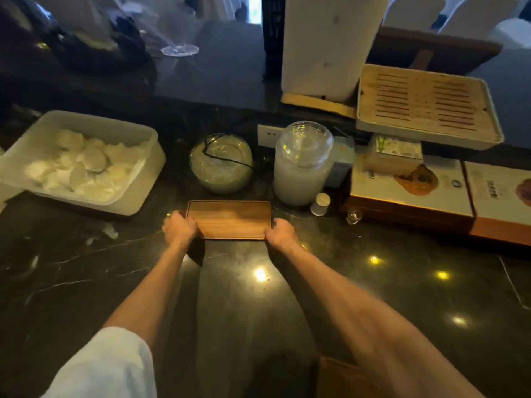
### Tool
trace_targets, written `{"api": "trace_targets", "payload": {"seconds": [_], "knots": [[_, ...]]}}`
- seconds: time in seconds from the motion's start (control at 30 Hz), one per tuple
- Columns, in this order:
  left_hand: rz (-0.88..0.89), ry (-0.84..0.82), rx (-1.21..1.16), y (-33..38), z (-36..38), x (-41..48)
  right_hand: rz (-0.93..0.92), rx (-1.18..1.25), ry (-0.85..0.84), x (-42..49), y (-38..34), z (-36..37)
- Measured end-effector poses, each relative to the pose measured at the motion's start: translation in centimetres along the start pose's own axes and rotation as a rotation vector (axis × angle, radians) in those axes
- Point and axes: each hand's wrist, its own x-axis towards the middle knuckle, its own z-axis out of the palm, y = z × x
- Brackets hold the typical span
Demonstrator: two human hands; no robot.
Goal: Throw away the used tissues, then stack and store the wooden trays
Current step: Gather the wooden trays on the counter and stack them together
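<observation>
A brown wooden tray (pixel 230 218) lies on the dark marble counter (pixel 244 297), just in front of a round glass bowl and a tall glass jar. My left hand (pixel 180 227) grips its left end. My right hand (pixel 280 233) grips its near right corner. Whether more trays lie under it I cannot tell. A corner of another brown wooden piece (pixel 339 377) shows at the bottom edge. No tissues show clearly; a small white scrap (pixel 110 230) lies on the counter left of the tray.
A white plastic tub (pixel 135 193) of white pieces sits at the left. Behind the tray stand a glass bowl (pixel 221 165), a lidded jar (pixel 301 165) and a small white bottle (pixel 320 204). Boxes (pixel 408 191) and a slatted bamboo tray (pixel 425 104) fill the right.
</observation>
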Motion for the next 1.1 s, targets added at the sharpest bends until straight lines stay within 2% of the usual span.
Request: {"api": "trace_targets", "payload": {"seconds": [0.13, 0.27, 0.4, 0.57, 0.7, 0.9, 1.0, 1.1], "knots": [[-0.06, -0.059, 0.042, -1.2, 1.0, 2.4, 0.051, 0.048, -0.119, 2.5, -0.3, 1.9], [-0.053, -0.098, -0.154, -1.3, 1.4, 2.4, 0.09, 0.137, -0.178, 3.3, 0.6, 1.8], [-0.124, -0.109, -0.349, -2.0, 0.8, -0.1, 0.114, 0.299, -0.132, 2.5, 2.7, 0.5], [-0.046, -0.218, -0.567, -2.6, 1.1, -9.3, 0.08, 0.464, 0.027, -5.0, 11.3, -4.3], [-0.044, -0.4, -0.552, -3.9, 4.0, -19.5, 0.119, 0.546, 0.18, -13.2, 21.2, -6.8], [-0.003, -0.571, -0.478, -6.8, 8.8, -32.1, 0.218, 0.422, 0.22, -24.3, 34.4, -9.4], [0.041, -0.605, -0.372, -8.7, 10.3, -35.5, 0.267, 0.402, 0.181, -27.7, 37.9, -9.3], [0.112, -0.546, -0.214, -10.2, 11.2, -37.0, 0.283, 0.416, 0.18, -29.3, 39.6, -8.3]]}}
